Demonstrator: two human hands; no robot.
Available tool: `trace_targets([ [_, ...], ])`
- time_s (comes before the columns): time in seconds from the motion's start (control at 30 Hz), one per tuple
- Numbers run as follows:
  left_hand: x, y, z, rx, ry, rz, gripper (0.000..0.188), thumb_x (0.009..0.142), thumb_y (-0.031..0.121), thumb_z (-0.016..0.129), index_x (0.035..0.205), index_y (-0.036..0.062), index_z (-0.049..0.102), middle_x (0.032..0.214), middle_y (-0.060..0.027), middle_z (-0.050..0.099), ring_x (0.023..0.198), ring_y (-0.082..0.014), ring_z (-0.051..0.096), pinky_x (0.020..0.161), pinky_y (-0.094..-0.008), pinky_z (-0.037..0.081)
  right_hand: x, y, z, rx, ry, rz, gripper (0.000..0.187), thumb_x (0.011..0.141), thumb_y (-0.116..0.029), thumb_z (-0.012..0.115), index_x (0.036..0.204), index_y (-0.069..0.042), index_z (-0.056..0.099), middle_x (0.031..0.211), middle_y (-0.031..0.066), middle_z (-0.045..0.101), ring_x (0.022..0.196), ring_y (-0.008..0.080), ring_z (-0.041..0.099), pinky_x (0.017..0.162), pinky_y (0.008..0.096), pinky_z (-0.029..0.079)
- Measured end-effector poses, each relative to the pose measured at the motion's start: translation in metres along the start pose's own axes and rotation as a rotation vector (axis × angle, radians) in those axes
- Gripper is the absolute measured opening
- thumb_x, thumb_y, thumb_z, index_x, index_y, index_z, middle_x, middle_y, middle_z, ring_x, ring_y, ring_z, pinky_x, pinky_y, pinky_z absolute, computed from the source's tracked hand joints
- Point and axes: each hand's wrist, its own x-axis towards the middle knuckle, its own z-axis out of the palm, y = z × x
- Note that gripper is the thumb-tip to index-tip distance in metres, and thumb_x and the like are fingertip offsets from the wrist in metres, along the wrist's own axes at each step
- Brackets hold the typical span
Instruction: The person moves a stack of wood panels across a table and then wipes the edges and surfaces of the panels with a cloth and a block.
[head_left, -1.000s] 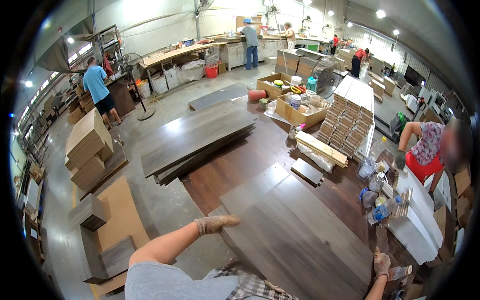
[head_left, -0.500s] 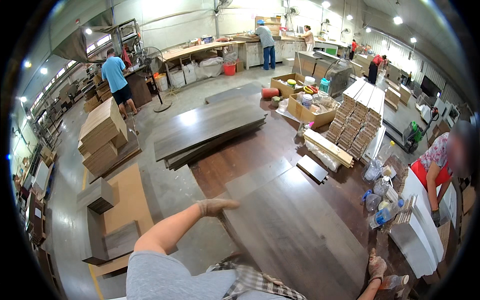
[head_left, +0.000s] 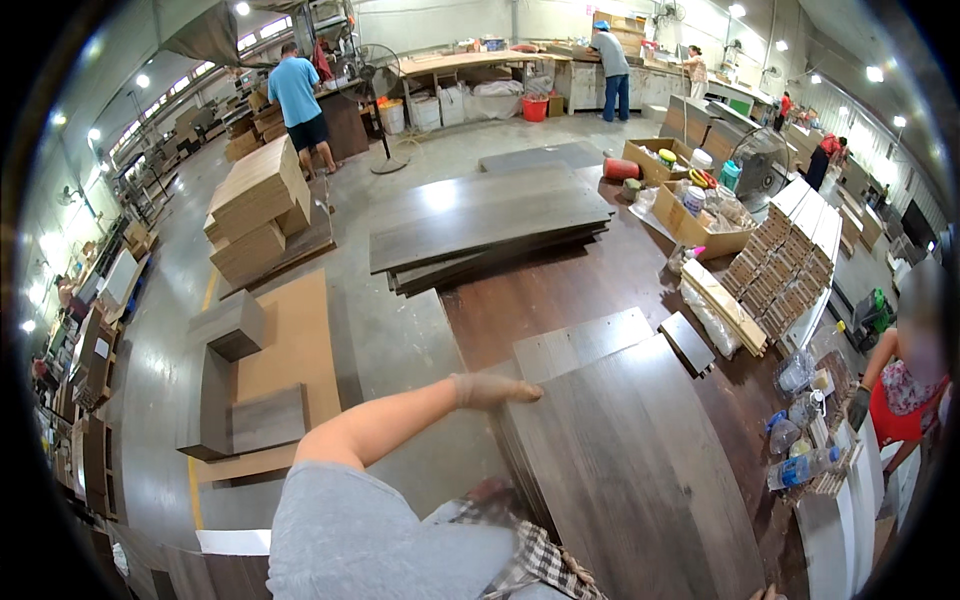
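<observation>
A large dark grey-brown wood panel lies on top of a stack in front of me, a smaller board of the same colour showing past its far edge. My left hand, in a pale glove, is closed at the panel's far left corner. Its thumb side is up; the fingers under the edge are partly hidden. Of my right hand only a bit of the fingers shows at the bottom rim, by the panel's near right corner. The rest is cut off. Beyond the far edge sits a short dark block.
More dark panels are stacked on the brown tabletop's far end. Boxes of supplies, bundled white profiles and plastic bottles line the right side. A co-worker stands there. Cut boards stand on the floor at left.
My view has swung left and the scene has shifted rightward. My left hand stays at the panel's corner. The right hand, plain before at the right edge, has nearly left the picture.
</observation>
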Motion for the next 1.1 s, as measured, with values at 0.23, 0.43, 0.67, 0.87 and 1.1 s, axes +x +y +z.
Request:
trace_targets([
  [0.23, 0.001, 0.003, 0.011, -0.175, 0.000, -0.010, 0.066, 0.094, 0.045, 0.049, 0.144, 0.0031, 0.037, 0.151, -0.0104, 0.036, 0.139, -0.0196, 0.031, 0.114, -0.0386, 0.025, -0.102, 0.094, 0.015, -0.585, -0.104, -0.193, 0.046, 0.092, -0.028, 0.057, 0.135, -0.013, 0.053, 0.139, 0.0186, 0.048, 0.126, 0.0322, 0.047, 0.102, 0.0434, 0.040],
  [0.43, -0.005, 0.002, 0.012, -0.208, -0.026, -0.010, 0.079, 0.091, 0.058, 0.048, 0.146, 0.0030, 0.034, 0.154, -0.0134, 0.030, 0.144, -0.0238, 0.022, 0.118, -0.0387, 0.012, -0.096, 0.071, 0.022, -0.450, -0.055, -0.048, 0.045, 0.092, -0.028, 0.056, 0.135, -0.014, 0.053, 0.140, 0.0185, 0.047, 0.127, 0.0323, 0.046, 0.103, 0.0437, 0.039],
  [0.67, -0.003, 0.007, 0.016, -0.235, -0.082, -0.002, 0.073, 0.092, 0.053, 0.051, 0.146, 0.0071, 0.035, 0.153, -0.0138, 0.032, 0.145, -0.0236, 0.019, 0.117, -0.0398, 0.012, -0.103, 0.065, 0.016, -0.436, -0.048, 0.003, 0.045, 0.092, -0.029, 0.056, 0.135, -0.016, 0.054, 0.140, 0.0184, 0.047, 0.128, 0.0323, 0.046, 0.104, 0.0440, 0.038],
  [0.87, -0.003, -0.008, 0.023, -0.290, -0.070, -0.058, 0.068, 0.094, 0.051, 0.051, 0.145, 0.0080, 0.038, 0.152, -0.0126, 0.034, 0.143, -0.0218, 0.025, 0.116, -0.0392, 0.019, -0.104, 0.064, 0.019, -0.389, -0.055, 0.040, 0.044, 0.092, -0.029, 0.056, 0.135, -0.017, 0.054, 0.141, 0.0184, 0.046, 0.128, 0.0324, 0.045, 0.105, 0.0442, 0.036],
  [1.1, -0.011, 0.080, 0.017, 0.587, -0.030, -0.160, 0.062, 0.091, 0.052, 0.055, 0.126, 0.0013, 0.059, 0.121, -0.0124, 0.063, 0.112, -0.0244, 0.059, 0.099, -0.0356, 0.044, -0.103, 0.066, 0.020, -0.359, -0.044, 0.046, 0.044, 0.092, -0.029, 0.056, 0.135, -0.018, 0.054, 0.141, 0.0183, 0.046, 0.129, 0.0324, 0.045, 0.106, 0.0445, 0.035],
])
